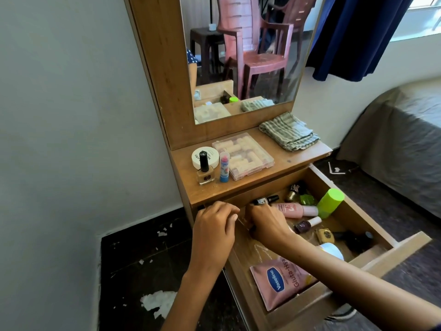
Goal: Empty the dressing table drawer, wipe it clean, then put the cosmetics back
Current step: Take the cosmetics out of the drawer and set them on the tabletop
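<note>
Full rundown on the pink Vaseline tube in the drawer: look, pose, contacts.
The Vaseline tube is a soft, flat squeeze tube in pale pink, plastic by its look, with a blue oval Vaseline logo and "Gluta-Hya" lettering along it. It lies flat on the floor of the open drawer, at the near end, its crimped end near the front panel. The cap end is hidden under the right forearm. Neither hand touches it, and it lies apart from the nail polish bottles farther back.
</note>
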The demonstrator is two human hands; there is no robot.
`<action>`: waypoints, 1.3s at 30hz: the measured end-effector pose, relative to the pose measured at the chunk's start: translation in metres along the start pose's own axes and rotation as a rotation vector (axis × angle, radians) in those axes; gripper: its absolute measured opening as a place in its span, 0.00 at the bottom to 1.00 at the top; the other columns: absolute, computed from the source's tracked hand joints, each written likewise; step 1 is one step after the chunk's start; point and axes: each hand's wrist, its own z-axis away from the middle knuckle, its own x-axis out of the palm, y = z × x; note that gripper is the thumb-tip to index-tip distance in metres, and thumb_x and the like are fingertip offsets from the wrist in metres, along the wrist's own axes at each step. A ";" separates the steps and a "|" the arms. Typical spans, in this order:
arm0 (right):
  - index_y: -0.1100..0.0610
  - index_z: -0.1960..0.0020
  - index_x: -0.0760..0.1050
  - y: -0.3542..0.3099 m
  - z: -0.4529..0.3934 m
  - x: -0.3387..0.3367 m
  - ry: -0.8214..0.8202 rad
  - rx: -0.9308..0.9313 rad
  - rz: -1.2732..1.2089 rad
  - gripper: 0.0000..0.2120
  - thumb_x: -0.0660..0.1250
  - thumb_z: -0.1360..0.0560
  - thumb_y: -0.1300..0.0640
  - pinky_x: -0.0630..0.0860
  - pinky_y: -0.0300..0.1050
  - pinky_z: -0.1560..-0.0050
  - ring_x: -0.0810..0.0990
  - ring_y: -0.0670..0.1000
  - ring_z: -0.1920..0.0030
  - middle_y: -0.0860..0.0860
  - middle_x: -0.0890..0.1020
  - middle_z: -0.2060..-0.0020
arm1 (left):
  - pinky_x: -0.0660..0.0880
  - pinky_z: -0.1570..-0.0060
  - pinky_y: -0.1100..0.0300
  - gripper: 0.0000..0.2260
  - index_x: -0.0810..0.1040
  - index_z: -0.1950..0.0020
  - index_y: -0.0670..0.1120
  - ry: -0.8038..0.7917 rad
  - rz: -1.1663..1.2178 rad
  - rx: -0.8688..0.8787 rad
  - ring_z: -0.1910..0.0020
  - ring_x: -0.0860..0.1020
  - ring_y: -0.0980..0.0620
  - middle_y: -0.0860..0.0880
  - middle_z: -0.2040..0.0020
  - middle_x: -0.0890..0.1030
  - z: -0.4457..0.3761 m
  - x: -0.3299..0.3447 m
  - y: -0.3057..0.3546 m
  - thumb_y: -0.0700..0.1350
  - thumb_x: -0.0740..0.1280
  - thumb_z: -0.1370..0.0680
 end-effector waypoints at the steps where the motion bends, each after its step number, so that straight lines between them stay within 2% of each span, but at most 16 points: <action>1: 0.56 0.44 0.75 0.000 0.000 0.000 -0.005 0.009 -0.001 0.11 0.69 0.26 0.59 0.72 0.41 0.62 0.80 0.51 0.52 0.51 0.80 0.51 | 0.70 0.47 0.66 0.07 0.80 0.46 0.51 0.004 0.009 -0.005 0.51 0.72 0.65 0.56 0.49 0.80 0.001 -0.001 0.000 0.43 0.66 0.22; 3: 0.55 0.47 0.76 0.000 0.000 -0.002 -0.039 0.035 -0.007 0.09 0.70 0.27 0.58 0.69 0.39 0.64 0.79 0.50 0.53 0.51 0.80 0.52 | 0.70 0.48 0.66 0.07 0.80 0.46 0.51 0.014 0.027 -0.014 0.52 0.71 0.65 0.56 0.49 0.80 0.002 -0.002 0.000 0.43 0.66 0.22; 4: 0.55 0.48 0.77 0.001 -0.001 -0.004 -0.070 0.054 -0.026 0.09 0.71 0.28 0.58 0.70 0.39 0.64 0.79 0.50 0.52 0.50 0.80 0.52 | 0.71 0.49 0.65 0.07 0.80 0.47 0.51 0.019 0.037 -0.015 0.52 0.72 0.65 0.56 0.50 0.80 0.002 -0.003 0.000 0.43 0.66 0.22; 8: 0.56 0.52 0.79 0.011 -0.001 -0.017 -0.147 0.105 -0.215 0.09 0.74 0.32 0.58 0.79 0.47 0.51 0.81 0.53 0.51 0.52 0.83 0.54 | 0.76 0.49 0.58 0.08 0.80 0.45 0.49 0.069 0.123 -0.025 0.48 0.76 0.59 0.56 0.48 0.79 0.006 -0.008 -0.001 0.42 0.66 0.22; 11: 0.59 0.56 0.79 0.014 0.010 -0.027 -0.152 0.070 -0.629 0.10 0.77 0.34 0.65 0.81 0.51 0.49 0.84 0.52 0.54 0.55 0.85 0.57 | 0.75 0.47 0.65 0.10 0.78 0.42 0.49 0.167 0.219 -0.040 0.46 0.76 0.60 0.55 0.46 0.79 0.009 -0.013 0.001 0.44 0.68 0.23; 13: 0.59 0.57 0.79 0.012 0.020 -0.033 -0.109 0.028 -0.924 0.10 0.77 0.35 0.65 0.82 0.48 0.52 0.85 0.51 0.56 0.55 0.86 0.59 | 0.72 0.48 0.72 0.15 0.77 0.41 0.48 0.238 0.278 -0.081 0.46 0.76 0.60 0.55 0.46 0.78 0.011 -0.015 0.003 0.47 0.71 0.26; 15: 0.60 0.55 0.79 0.010 0.028 -0.038 -0.085 -0.032 -1.162 0.11 0.77 0.35 0.62 0.82 0.42 0.55 0.86 0.53 0.55 0.55 0.86 0.58 | 0.70 0.50 0.73 0.19 0.76 0.40 0.47 0.294 0.330 -0.128 0.47 0.76 0.60 0.56 0.47 0.78 0.012 -0.016 0.005 0.50 0.72 0.29; 17: 0.61 0.53 0.79 0.006 0.033 -0.040 -0.055 -0.088 -1.312 0.12 0.76 0.35 0.61 0.82 0.40 0.54 0.85 0.54 0.52 0.56 0.86 0.55 | 0.71 0.51 0.72 0.20 0.77 0.41 0.48 0.310 0.392 -0.153 0.48 0.76 0.59 0.57 0.47 0.78 0.011 -0.017 0.008 0.52 0.73 0.31; 20: 0.59 0.52 0.81 -0.002 0.034 -0.042 -0.001 -0.165 -1.403 0.11 0.75 0.34 0.60 0.81 0.39 0.53 0.85 0.54 0.50 0.56 0.86 0.54 | 0.74 0.52 0.69 0.12 0.80 0.47 0.50 0.275 0.499 -0.097 0.49 0.78 0.58 0.58 0.51 0.80 0.007 -0.020 0.010 0.49 0.72 0.29; 22: 0.56 0.53 0.81 -0.008 0.034 -0.042 0.055 -0.199 -1.410 0.10 0.75 0.34 0.59 0.80 0.38 0.53 0.85 0.53 0.50 0.55 0.86 0.53 | 0.76 0.53 0.66 0.07 0.82 0.50 0.51 0.259 0.529 -0.057 0.50 0.79 0.57 0.58 0.53 0.81 0.005 -0.023 0.011 0.47 0.72 0.27; 25: 0.59 0.51 0.80 -0.014 0.030 -0.042 0.114 -0.227 -1.368 0.10 0.74 0.33 0.61 0.80 0.38 0.51 0.84 0.52 0.49 0.53 0.85 0.52 | 0.76 0.54 0.66 0.05 0.81 0.51 0.52 0.237 0.540 -0.060 0.51 0.80 0.58 0.58 0.55 0.82 -0.001 -0.029 0.008 0.46 0.71 0.27; 30: 0.57 0.51 0.81 -0.013 0.026 -0.031 0.243 -0.153 -1.028 0.09 0.74 0.31 0.62 0.81 0.39 0.50 0.83 0.42 0.50 0.46 0.85 0.51 | 0.71 0.54 0.74 0.05 0.78 0.51 0.53 0.452 0.362 -0.031 0.52 0.79 0.63 0.60 0.55 0.81 -0.017 -0.042 -0.009 0.47 0.70 0.26; 32: 0.53 0.54 0.80 -0.008 0.026 -0.025 0.260 -0.095 -0.866 0.06 0.74 0.29 0.60 0.81 0.41 0.51 0.83 0.41 0.53 0.44 0.84 0.54 | 0.74 0.51 0.68 0.06 0.79 0.51 0.53 0.474 0.314 -0.048 0.52 0.79 0.63 0.61 0.54 0.81 -0.023 -0.045 -0.017 0.49 0.70 0.26; 35: 0.49 0.55 0.79 0.003 0.025 -0.020 0.232 -0.030 -0.644 0.06 0.73 0.28 0.58 0.80 0.42 0.53 0.82 0.42 0.56 0.42 0.82 0.58 | 0.77 0.50 0.47 0.08 0.81 0.50 0.50 0.442 0.249 -0.068 0.52 0.79 0.60 0.60 0.55 0.81 -0.029 -0.042 -0.024 0.50 0.70 0.26; 39: 0.50 0.50 0.79 0.018 0.024 -0.023 0.200 0.051 -0.454 0.05 0.70 0.26 0.55 0.79 0.41 0.52 0.80 0.41 0.54 0.43 0.83 0.54 | 0.75 0.51 0.45 0.09 0.82 0.49 0.46 0.396 0.147 -0.032 0.52 0.79 0.57 0.55 0.53 0.83 -0.032 -0.032 -0.029 0.49 0.70 0.26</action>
